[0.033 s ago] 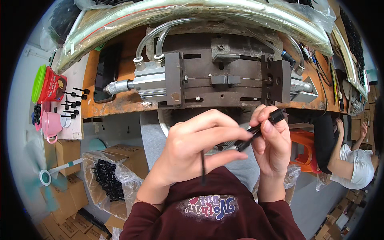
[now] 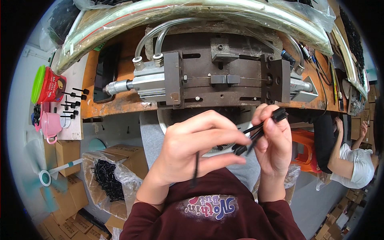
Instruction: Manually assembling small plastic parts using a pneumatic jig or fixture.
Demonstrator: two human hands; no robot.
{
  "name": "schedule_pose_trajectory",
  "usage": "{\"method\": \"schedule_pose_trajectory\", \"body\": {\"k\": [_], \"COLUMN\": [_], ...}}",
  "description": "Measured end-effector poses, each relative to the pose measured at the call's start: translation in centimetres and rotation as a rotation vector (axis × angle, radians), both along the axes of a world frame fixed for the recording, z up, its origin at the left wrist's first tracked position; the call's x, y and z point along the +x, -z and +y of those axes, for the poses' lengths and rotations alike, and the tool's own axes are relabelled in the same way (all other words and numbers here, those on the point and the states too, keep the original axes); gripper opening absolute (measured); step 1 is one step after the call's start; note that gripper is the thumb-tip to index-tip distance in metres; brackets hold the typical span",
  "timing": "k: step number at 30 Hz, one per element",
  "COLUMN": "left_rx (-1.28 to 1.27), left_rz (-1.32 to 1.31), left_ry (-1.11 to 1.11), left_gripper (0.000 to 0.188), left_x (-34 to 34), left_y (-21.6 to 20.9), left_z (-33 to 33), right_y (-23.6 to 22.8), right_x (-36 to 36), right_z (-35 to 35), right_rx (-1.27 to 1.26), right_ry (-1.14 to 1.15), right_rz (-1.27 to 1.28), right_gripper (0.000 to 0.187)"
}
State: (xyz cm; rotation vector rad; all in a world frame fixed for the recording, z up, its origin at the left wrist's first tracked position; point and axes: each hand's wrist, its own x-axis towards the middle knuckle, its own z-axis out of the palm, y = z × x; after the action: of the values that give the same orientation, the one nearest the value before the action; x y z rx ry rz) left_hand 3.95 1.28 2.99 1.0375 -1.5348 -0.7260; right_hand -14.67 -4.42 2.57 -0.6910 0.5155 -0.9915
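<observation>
In front of the metal fixture [image 2: 224, 79], both my hands are raised above my lap. My right hand [image 2: 274, 144] pinches black thin-stemmed parts with a blocky head [image 2: 279, 115] between thumb and fingers; their stems point down-left toward my other hand. Between the fingers of my left hand [image 2: 196, 144] is another black thin-stemmed part, its head [image 2: 239, 149] by the fingertips and its stem [image 2: 195, 170] hanging below the palm. Fingers partly hide these parts, and how many my right hand holds I cannot tell.
Clear hoses [image 2: 154, 38] run to the cylinder on the fixture's left. More black parts lie on the side board [image 2: 76, 132] beside a red tub [image 2: 56, 86] and in a plastic-lined carton [image 2: 108, 180]. An orange stool [image 2: 303, 148] and another person [image 2: 352, 162] are at the right.
The black parts in my right hand have shifted slightly, and their stems show more apart. The stem under my left hand has swung a little to the left.
</observation>
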Motion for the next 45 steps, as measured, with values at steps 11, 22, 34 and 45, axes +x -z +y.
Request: {"method": "schedule_pose_trajectory", "body": {"k": [11,22,34,45], "left_rx": [-0.161,-0.140,-0.181,-0.149], "left_rz": [-0.558,-0.900,-0.459,-0.251], "left_ry": [-0.404,-0.456,-0.291,-0.303], "left_gripper": [0.025,0.023,0.032,0.035], "left_x": [-0.9,-1.6,-1.0,-1.4], "left_y": [2.2,1.9,1.4,0.6], "left_z": [-0.3,-2.5,-1.8,-0.3], "right_y": [0.2,0.4,0.5,1.0], "right_x": [-0.8,-0.5,-1.2,-0.1], "right_z": [-0.7,-0.1,-0.1,-0.6], "right_rx": [-0.520,-0.717,-1.498,-1.561], "right_ry": [0.588,0.722,0.663,0.574], "right_rz": [0.353,0.553,1.040,1.059], "right_gripper": [0.014,0.024,0.041,0.036]}}
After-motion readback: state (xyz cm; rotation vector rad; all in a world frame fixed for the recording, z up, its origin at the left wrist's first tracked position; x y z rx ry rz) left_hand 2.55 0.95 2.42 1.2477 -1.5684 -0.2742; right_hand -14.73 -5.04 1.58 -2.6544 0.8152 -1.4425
